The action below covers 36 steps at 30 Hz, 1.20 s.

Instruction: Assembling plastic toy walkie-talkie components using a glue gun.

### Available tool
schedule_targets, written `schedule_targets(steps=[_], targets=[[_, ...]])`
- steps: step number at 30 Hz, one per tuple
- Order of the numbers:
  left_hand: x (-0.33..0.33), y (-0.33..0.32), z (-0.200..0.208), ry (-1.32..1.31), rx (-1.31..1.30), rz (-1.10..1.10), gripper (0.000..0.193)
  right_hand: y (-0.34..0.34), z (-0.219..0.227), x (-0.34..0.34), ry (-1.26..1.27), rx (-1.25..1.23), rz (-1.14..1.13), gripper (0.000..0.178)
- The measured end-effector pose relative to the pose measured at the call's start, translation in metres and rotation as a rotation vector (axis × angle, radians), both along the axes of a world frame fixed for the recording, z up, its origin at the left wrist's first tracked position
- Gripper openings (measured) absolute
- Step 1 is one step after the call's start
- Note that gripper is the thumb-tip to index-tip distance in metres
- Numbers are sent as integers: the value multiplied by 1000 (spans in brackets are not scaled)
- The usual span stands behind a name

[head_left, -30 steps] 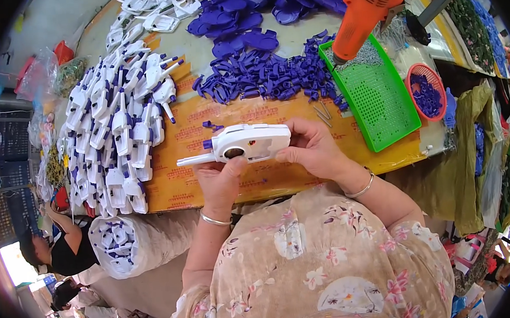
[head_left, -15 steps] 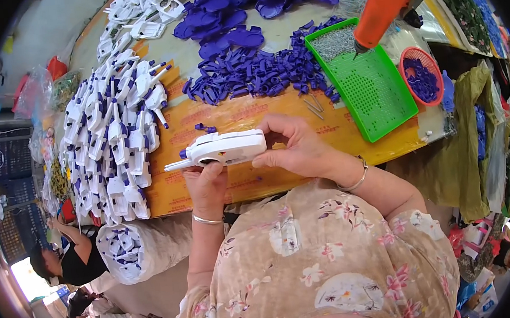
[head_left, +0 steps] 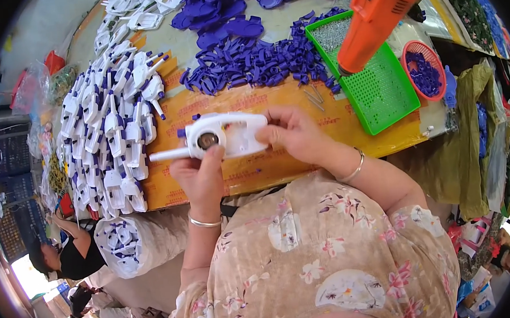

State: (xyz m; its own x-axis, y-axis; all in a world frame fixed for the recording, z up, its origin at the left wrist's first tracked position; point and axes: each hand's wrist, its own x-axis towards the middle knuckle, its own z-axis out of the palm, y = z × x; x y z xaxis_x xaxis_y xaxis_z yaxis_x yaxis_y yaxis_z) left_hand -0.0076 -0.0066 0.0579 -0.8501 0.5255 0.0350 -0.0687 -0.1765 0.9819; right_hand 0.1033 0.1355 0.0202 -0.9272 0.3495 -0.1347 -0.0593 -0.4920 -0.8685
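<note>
Between my hands, over the near edge of the table, is a white plastic toy housing (head_left: 241, 124) with a thin white stick at its left end, a purple piece at its upper left and a round dark part in its face. My left hand (head_left: 200, 177) grips the left end from below, thumb beside the round part. The right end is pinched by my right hand (head_left: 294, 129), thumb on the front. A small purple part peeks out on the table behind the housing. Fingers behind the housing are partly hidden.
An orange power screwdriver (head_left: 375, 23) hangs over a green tray (head_left: 383, 94) with screws. Beside it stands a red basket (head_left: 438, 56) of purple parts. Small purple pieces (head_left: 254, 64) are heaped behind my hands; white-and-purple assemblies (head_left: 111, 130) pile up at left. A person (head_left: 75, 254) is at lower left.
The housing has turned from edge-on to show its open face and round part, with the stick swung slightly up and left. The screwdriver hangs lower and further left in view.
</note>
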Motion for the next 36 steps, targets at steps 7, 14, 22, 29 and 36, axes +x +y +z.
schedule_targets(steps=[7,14,22,29,36], targets=[[-29,19,11,-338,-115,-176,27,7,16,-7,-101,-382,132,25],[-37,18,-2,-360,-199,-316,26,4,5,1,-213,-345,162,26],[-36,17,-2,-347,-194,-311,28,-4,-4,-5,-181,-178,79,17],[-6,12,-18,-271,-36,-295,33,-18,-3,-5,-68,145,-113,17],[-16,6,-35,-190,30,-352,35,-25,-3,2,8,288,-193,27]])
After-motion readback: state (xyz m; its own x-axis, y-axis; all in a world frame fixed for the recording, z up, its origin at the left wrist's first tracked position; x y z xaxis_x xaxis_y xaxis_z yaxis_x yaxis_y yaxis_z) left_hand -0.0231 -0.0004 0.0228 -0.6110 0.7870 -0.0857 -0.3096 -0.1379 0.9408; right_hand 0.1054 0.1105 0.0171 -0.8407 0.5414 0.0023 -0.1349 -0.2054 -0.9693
